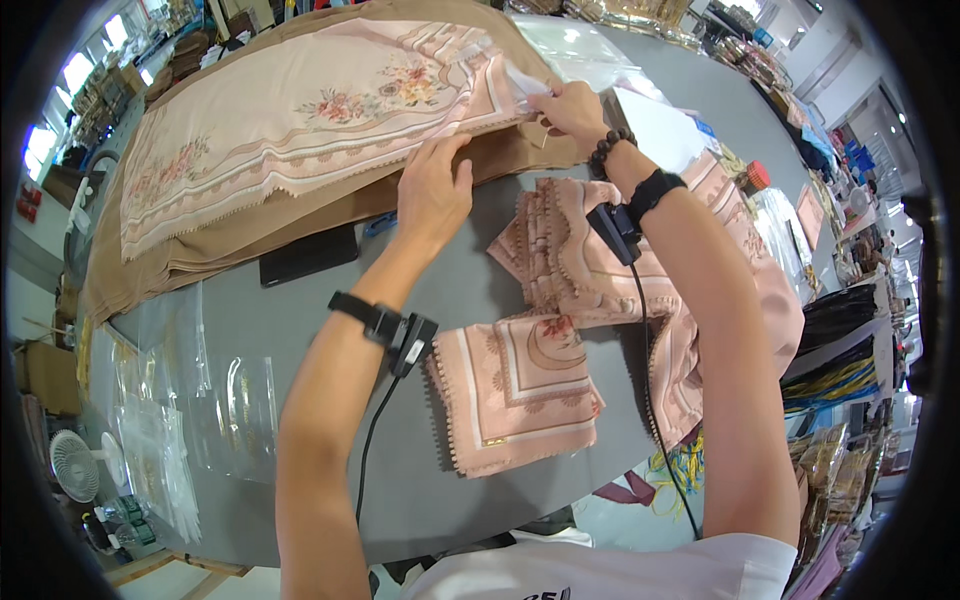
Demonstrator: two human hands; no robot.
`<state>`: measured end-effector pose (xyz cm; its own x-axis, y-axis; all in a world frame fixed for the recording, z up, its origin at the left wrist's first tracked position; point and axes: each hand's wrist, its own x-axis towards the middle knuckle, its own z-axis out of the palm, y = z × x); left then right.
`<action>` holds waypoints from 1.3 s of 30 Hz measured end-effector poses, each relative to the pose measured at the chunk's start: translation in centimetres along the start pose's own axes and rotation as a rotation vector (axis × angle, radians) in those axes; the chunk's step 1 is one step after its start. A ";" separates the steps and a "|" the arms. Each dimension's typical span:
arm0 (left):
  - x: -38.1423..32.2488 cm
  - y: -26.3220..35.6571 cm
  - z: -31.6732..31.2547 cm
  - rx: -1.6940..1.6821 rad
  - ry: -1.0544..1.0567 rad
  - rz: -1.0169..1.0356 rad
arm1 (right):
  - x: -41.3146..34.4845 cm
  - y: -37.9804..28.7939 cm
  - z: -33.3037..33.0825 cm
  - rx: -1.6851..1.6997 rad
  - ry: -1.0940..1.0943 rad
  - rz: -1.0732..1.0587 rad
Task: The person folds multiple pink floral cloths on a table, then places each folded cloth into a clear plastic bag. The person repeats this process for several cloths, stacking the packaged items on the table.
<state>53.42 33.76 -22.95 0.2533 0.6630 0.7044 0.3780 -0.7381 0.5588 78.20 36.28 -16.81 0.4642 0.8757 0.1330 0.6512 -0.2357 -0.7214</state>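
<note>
A pink floral scarf with a striped border and a beaded-looking edge lies spread over a stack of brown cloth. My right hand pinches its right corner between thumb and fingers, where a whitish piece shows; whether that is a tag or the scarf's underside is unclear. My left hand rests its fingertips on the scarf's near border, thumb spread away. Closer to me, a folded pink scarf lies flat on the grey table. A pile of similar pink scarves sits beneath my right forearm.
A black phone-like slab and a blue tool lie beside the brown stack. Clear plastic bags cover the table's left side. At right are white paper and a red-capped bottle. Cables trail from both wrist devices.
</note>
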 end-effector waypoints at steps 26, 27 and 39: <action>6.6 -4.8 3.2 -0.245 0.040 -0.317 | -0.7 -0.5 -1.1 -0.345 0.077 -1.174; 6.9 -4.1 3.2 -0.221 0.067 -0.234 | -0.9 -1.1 -1.0 -0.341 0.091 -1.181; 3.0 2.1 -4.7 -1.046 -0.129 -0.548 | -3.9 -4.5 -8.7 0.105 0.250 -0.879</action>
<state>50.81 33.60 -17.61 0.3949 0.8856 0.2443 -0.4317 -0.0558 0.9003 78.70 30.22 -8.19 -0.0482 0.6024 0.7967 0.7791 0.5219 -0.3474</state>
